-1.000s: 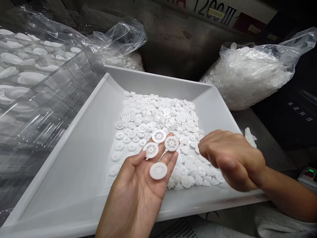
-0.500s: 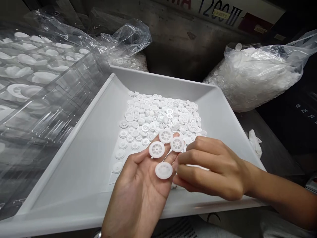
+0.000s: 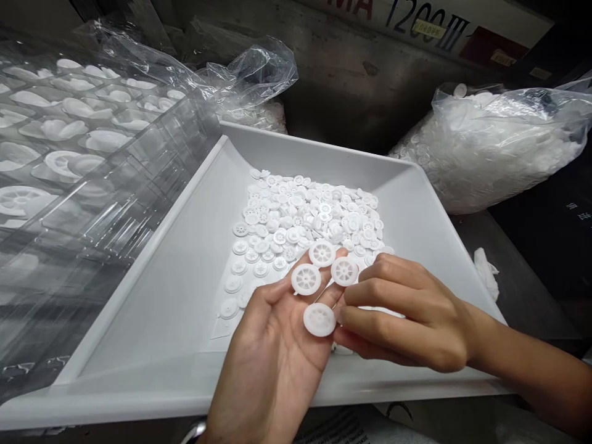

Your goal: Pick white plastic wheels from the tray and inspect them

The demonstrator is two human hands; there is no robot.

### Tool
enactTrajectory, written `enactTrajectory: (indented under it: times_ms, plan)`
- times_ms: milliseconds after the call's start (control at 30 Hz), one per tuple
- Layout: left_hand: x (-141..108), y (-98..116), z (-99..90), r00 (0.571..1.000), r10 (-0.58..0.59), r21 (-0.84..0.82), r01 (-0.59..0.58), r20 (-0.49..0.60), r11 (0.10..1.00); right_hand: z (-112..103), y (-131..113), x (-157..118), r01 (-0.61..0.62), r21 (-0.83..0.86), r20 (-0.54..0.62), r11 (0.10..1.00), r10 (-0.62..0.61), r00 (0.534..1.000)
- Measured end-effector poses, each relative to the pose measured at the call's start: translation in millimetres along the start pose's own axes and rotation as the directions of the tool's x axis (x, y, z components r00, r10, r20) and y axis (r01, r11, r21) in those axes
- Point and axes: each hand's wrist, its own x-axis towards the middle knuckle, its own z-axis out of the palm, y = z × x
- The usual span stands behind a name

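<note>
While we sit over this white tray [image 3: 161,320], our left hand [image 3: 272,345] is open, palm up, with four small white plastic spoked wheels [image 3: 319,319] lying on it: one on the palm just below the fingers, one by the thumb, and two out near the fingertips, sort of balanced there. The fingers are spread a bit and not gripping anything, so the wheels are just resting. Our right hand [image 3: 411,314] sits to the right, curled, and it's the nearer hand to the wheels from that side: its fingertips [image 3: 354,295] are right beside the lower wheel and the rightmost one, almost touching. There's a pale sliver between those fingers, but we can't tell if they're pinching a part or if that's just the tray showing through. The wheels are round, so no long axis to speak of. Behind the hands, a loose pile of similar white parts [image 3: 305,222] covers the middle of the tray, with a clear plastic bag of white parts [image 3: 481,154] at the upper right and a clear blister tray of white pieces [image 3: 92,148] at the left.
</note>
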Motion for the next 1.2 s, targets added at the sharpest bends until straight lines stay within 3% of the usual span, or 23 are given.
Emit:
enactTrajectory:
  times_ms: [200, 400, 733, 1000, 1200]
  plan:
    - [0.7, 0.4, 0.7, 0.999, -0.021, -0.037, 0.022, 0.041, 0.999, -0.4, -1.4, 2.1, 0.035, -0.015, 0.053, 0.999, -0.034, 0.998]
    - [1.1, 1.3, 1.8, 0.998, -0.031, -0.024, 0.03, -0.052, 0.999, -0.8, -2.8, 4.7, 0.126, -0.058, 0.025, 0.99, -0.125, 0.992]
    - [2.4, -0.7, -1.1, 0.999, 0.026, -0.076, -0.023, 0.044, 0.997, -6.3, -5.7, 2.7, 0.078, -0.176, 0.085, 0.981, -0.063, 0.994]
    - [2.7, -2.3, -1.3, 0.996, 0.033, -0.069, -0.027, 0.083, 0.997, -5.6, -8.0, 3.1, 0.119, -0.188, 0.096, 0.975, -0.102, 0.99]
    - [1.2, -2.9, -0.6, 0.999, 0.026, 0.007, -0.026, -0.024, 1.0, -7.4, -8.7, 3.1, 0.123, -0.209, 0.095, 0.97, -0.105, 0.99]
